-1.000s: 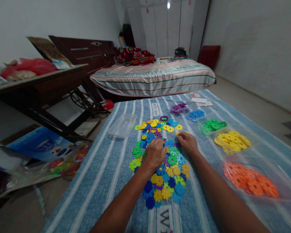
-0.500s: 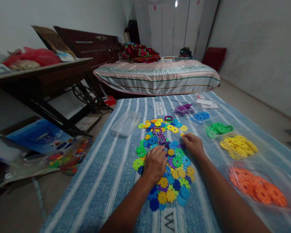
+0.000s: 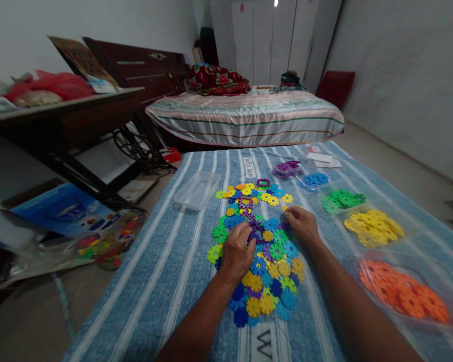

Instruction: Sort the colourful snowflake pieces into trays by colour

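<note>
My left hand (image 3: 237, 254) rests over the left-middle of a loose pile of coloured notched plastic discs (image 3: 266, 269). Its fingers are bent with the thumb apart from them, and nothing is visibly held. Just past its fingertips lie purple pieces (image 3: 255, 229). At the pile's right edge, my right hand (image 3: 302, 224) is closed, thumb and fingertips together; whatever they hold is hidden. A yellow disc (image 3: 285, 208) shows beside these fingertips. Purple square frames (image 3: 245, 202) lie among the discs farther up.
Along the right stand clear containers of orange (image 3: 403, 291), yellow (image 3: 373, 228), green (image 3: 343, 199), blue (image 3: 315, 180) and purple pieces (image 3: 287, 168). A clear tray (image 3: 197, 191) sits left of the pile on the striped cloth (image 3: 154, 251). White cards (image 3: 320, 158) lie at the back right.
My left hand has drawn back slightly leftward and its thumb has parted from the fingers, uncovering purple and blue pieces. My right hand has barely moved.
</note>
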